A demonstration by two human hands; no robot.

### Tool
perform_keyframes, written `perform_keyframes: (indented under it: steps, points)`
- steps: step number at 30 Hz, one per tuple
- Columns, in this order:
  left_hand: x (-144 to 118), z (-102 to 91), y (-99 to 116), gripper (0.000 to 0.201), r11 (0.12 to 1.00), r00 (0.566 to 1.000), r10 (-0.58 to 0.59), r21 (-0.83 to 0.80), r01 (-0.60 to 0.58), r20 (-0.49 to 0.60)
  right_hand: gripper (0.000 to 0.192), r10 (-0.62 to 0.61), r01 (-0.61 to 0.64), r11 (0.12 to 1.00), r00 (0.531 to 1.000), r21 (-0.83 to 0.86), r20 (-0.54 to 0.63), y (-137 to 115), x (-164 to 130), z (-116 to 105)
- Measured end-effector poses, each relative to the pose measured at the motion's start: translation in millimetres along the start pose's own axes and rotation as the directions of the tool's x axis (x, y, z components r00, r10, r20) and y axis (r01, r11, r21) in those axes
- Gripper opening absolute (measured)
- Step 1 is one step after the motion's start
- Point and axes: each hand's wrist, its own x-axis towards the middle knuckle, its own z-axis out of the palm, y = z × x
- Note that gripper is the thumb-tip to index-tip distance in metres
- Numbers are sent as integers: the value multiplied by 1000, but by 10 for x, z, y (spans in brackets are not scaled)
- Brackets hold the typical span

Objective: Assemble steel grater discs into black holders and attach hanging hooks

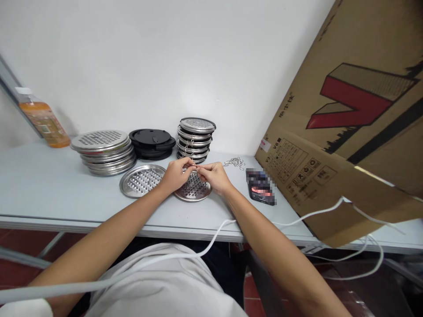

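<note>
My left hand (pixel 177 173) and my right hand (pixel 214 175) meet fingertip to fingertip over a small perforated steel disc (pixel 193 191) lying on the grey table (pixel 49 189). Both pinch a tiny thin metal piece, too small to make out, between them. A larger perforated steel tray (pixel 140 181) lies flat just left of my left hand. A small heap of metal hooks (pixel 234 162) sits behind my right hand.
Along the wall stand a stack of large steel trays (pixel 104 150), a stack of black discs (pixel 152 143) and a stack of small steel discs (pixel 195 137). An orange bottle (pixel 44 122) is far left. A phone (pixel 261 186), a big cardboard box (pixel 346 119) and a white cable (pixel 310 215) lie right.
</note>
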Motion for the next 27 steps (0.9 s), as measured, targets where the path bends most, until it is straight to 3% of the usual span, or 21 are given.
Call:
perform_keyframes:
  steps: [7, 17, 23, 27]
  points:
    - [21, -23, -51, 15, 975, 995, -79, -203, 91, 66, 23, -15, 24, 993, 997, -117, 73, 33, -12, -73]
    - [73, -69, -75, 28, 869, 976, -162, -448, 210, 143, 20, 24, -22, 1000, 995, -20, 97, -32, -35, -84]
    - [79, -47, -67, 34, 836, 972, -192, -496, 234, 134, 17, 39, -39, 999, 995, -11, 96, -72, -42, -85]
    - [78, -41, -77, 29, 871, 979, -171, -448, 202, 109, 21, 16, -10, 998, 995, -65, 103, -66, -48, -79]
